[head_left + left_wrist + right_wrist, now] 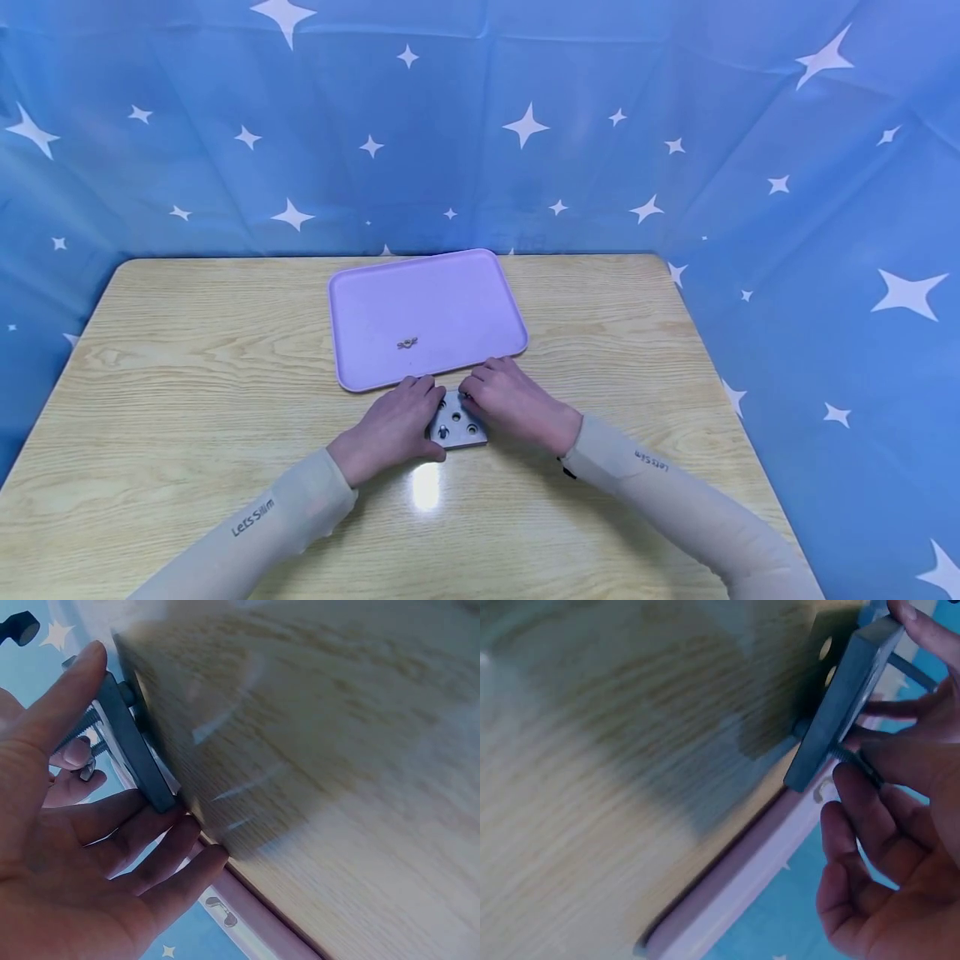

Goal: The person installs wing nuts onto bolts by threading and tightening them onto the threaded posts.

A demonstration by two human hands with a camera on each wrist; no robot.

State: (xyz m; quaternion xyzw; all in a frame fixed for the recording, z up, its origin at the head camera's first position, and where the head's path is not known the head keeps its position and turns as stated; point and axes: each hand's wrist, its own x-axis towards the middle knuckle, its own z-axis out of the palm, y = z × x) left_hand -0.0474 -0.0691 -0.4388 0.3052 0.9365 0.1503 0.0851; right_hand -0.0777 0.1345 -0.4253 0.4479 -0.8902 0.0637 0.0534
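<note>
A grey metal plate point(459, 437) with several round holes is near the middle of the table, in front of the tray. My left hand point(397, 423) grips it by its edges, thumb at the near side and fingers at the far side. One bolt point(443, 432) stands up through the plate's near left part. At the far right corner, my right hand point(513, 402) pinches a wing nut point(88, 771) on a second threaded bolt point(843, 753). The right fingers mostly hide that nut. Bolt heads show under the plate in the wrist views.
A shallow lilac tray point(427, 292) lies just beyond the hands, with another wing nut point(407, 342) in it. The wood-grain table point(202, 375) extends to both sides. A blue star-patterned cloth point(450, 125) hangs behind it and along the right.
</note>
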